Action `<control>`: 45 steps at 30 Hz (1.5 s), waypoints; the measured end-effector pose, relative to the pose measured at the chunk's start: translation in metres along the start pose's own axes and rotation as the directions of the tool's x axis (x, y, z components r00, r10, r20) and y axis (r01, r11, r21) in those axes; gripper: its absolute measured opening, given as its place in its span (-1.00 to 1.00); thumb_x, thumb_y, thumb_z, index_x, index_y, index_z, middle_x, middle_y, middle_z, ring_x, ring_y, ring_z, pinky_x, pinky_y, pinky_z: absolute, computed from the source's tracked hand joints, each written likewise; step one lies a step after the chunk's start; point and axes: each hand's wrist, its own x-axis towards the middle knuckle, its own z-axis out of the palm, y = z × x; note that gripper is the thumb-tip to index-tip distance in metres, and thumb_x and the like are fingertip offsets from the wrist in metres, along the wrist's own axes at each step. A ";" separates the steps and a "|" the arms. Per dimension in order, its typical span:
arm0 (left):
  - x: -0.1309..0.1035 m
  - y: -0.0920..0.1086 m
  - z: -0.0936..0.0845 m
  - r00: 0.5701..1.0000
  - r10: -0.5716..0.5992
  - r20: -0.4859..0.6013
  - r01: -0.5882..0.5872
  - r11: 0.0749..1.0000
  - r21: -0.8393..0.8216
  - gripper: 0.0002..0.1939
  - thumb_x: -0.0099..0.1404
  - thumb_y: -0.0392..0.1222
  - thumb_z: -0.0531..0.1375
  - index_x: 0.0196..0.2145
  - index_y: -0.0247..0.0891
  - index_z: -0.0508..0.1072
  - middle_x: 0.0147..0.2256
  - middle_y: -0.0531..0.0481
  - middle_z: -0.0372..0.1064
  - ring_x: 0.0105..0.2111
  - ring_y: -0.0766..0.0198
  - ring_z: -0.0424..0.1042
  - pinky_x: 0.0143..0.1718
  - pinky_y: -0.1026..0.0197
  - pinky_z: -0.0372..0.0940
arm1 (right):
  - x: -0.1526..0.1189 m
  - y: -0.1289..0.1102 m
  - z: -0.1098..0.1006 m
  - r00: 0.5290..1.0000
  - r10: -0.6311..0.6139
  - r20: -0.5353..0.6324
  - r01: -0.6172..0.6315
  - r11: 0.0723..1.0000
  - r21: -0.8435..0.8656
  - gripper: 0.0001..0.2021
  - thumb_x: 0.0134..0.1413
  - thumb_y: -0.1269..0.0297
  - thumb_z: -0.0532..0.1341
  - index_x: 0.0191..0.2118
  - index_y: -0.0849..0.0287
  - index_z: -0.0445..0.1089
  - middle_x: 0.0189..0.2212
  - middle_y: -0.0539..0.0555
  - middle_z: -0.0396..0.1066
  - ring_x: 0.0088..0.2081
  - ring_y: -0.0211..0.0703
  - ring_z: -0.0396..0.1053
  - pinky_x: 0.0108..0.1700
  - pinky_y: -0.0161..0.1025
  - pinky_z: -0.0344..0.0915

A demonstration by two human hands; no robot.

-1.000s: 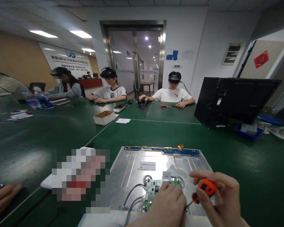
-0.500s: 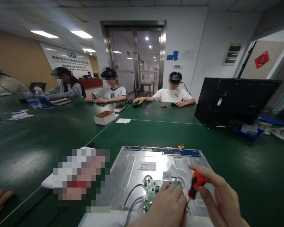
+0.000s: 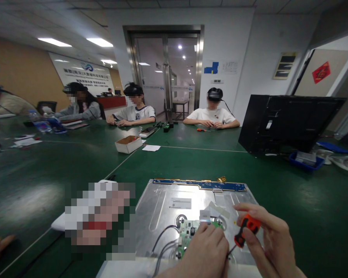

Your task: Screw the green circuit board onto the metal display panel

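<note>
My right grip [image 3: 274, 236] is clamped on the orange-black screwdriver [image 3: 247, 227], shaft slanting down beside my left grip [image 3: 206, 247], over the metal panel [image 3: 159, 204]. Left's over the green circuit board [image 3: 187, 229], can't tell if its fingers are together. Pixelated stuff [image 3: 95, 212] crowds the panel's left edge; desk [image 3: 304, 200] stretches well past the right.

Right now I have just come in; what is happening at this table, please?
A person's right hand holds a screwdriver, its shaft slanting down toward the left hand; its tip is hard to see. The left hand is over a green board on a metal panel. Across the table, a co-worker sits, both hands together.
</note>
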 end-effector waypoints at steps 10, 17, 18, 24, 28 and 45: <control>0.001 0.000 0.002 1.000 0.001 -0.011 -0.001 1.000 -0.002 -0.81 0.28 -0.16 0.26 -0.33 -0.29 0.33 -0.35 0.01 0.36 -0.35 0.18 0.32 -0.33 0.12 0.12 | 0.003 -0.002 -0.003 0.997 -0.018 0.076 0.022 0.998 -0.056 -0.57 0.23 0.41 0.14 0.20 0.12 0.21 0.06 0.24 0.43 0.08 0.10 0.41 -0.06 0.03 0.50; 0.000 -0.001 0.002 1.000 0.000 -0.003 0.000 1.000 -0.004 -0.78 0.28 -0.11 0.27 -0.32 -0.28 0.33 -0.34 -0.01 0.37 -0.34 0.17 0.32 -0.34 0.13 0.11 | 0.000 -0.001 0.004 0.999 -0.020 -0.044 0.022 0.999 0.047 -0.59 0.11 0.47 0.26 0.06 0.10 0.21 -0.13 0.21 0.52 -0.20 0.00 0.55 -0.28 -0.11 0.54; 0.000 -0.001 0.002 1.000 0.000 -0.012 0.000 1.000 -0.005 -0.77 0.27 -0.10 0.28 -0.32 -0.28 0.33 -0.34 -0.01 0.37 -0.34 0.16 0.32 -0.34 0.12 0.11 | 0.000 -0.002 0.004 0.999 -0.011 -0.046 0.013 0.999 0.053 -0.60 0.13 0.48 0.25 0.05 0.11 0.20 -0.13 0.21 0.52 -0.23 -0.03 0.55 -0.29 -0.12 0.54; 0.000 0.000 0.002 1.000 0.003 -0.023 -0.003 1.000 -0.005 -0.80 0.27 -0.16 0.28 -0.31 -0.29 0.33 -0.32 -0.02 0.39 -0.34 0.16 0.32 -0.33 0.13 0.09 | 0.002 -0.002 0.001 0.999 -0.027 0.017 0.027 1.000 0.012 -0.57 0.16 0.45 0.21 0.13 0.09 0.19 -0.04 0.21 0.45 -0.07 0.05 0.49 -0.14 0.01 0.50; 0.001 0.000 0.002 0.999 0.005 -0.041 -0.005 1.000 0.007 -0.80 0.28 -0.16 0.28 -0.32 -0.29 0.32 -0.34 -0.01 0.39 -0.35 0.17 0.32 -0.34 0.13 0.09 | 0.010 -0.006 0.000 0.997 -0.069 0.035 0.072 0.993 -0.088 -0.59 0.17 0.49 0.16 0.13 0.11 0.27 -0.02 0.21 0.38 -0.05 0.00 0.46 -0.22 -0.16 0.51; -0.001 -0.001 0.003 1.000 0.010 -0.023 -0.011 1.000 -0.013 -0.81 0.30 -0.15 0.26 -0.33 -0.29 0.33 -0.34 -0.01 0.39 -0.35 0.17 0.33 -0.31 0.12 0.10 | -0.004 0.000 0.005 0.999 -0.034 -0.001 0.034 0.997 0.063 -0.44 0.09 0.51 0.26 0.18 0.12 0.11 0.00 0.23 0.44 -0.07 0.03 0.50 -0.15 -0.04 0.52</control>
